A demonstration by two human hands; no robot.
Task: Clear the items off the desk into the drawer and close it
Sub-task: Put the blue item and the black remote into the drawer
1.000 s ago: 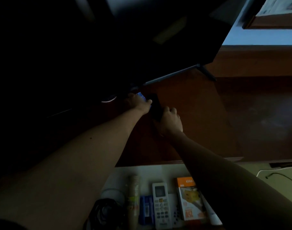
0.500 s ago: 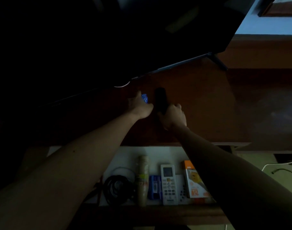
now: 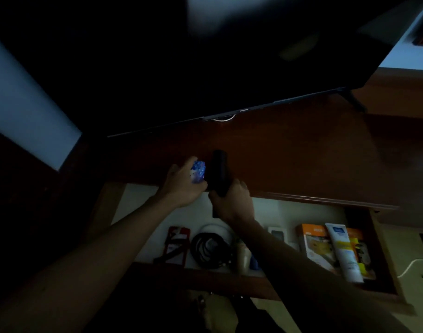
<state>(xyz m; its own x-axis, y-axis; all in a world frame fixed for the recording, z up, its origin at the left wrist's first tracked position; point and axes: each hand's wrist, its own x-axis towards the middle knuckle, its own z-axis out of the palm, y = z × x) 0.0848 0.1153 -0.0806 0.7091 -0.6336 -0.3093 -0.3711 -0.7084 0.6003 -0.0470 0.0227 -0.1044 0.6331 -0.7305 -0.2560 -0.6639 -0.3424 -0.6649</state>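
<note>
The drawer (image 3: 383, 255) stood pulled out below the front edge of the dark wooden table (image 3: 302, 159), its pale floor showing. At its left end lay a red packet (image 3: 177, 243), then a coil of black cable (image 3: 211, 248), a pale bottle (image 3: 243, 257) partly hidden by the forearm, a white remote (image 3: 277, 233), an orange box (image 3: 314, 246) and a white tube (image 3: 345, 253) lying across a second orange box. Above the drawer's left part, at the table's front edge, the left hand (image 3: 181, 186) had its grip closed around a small blue-patterned packet (image 3: 198, 171). Just beside it, the right hand (image 3: 234, 203) had its grip clenched on the lower end of a black remote (image 3: 219, 173), which pointed away from the person over the tabletop. Behind both, a large dark screen (image 3: 205, 68) filled the upper view, and a white cable (image 3: 412, 266) trailed on the floor at far right.
</note>
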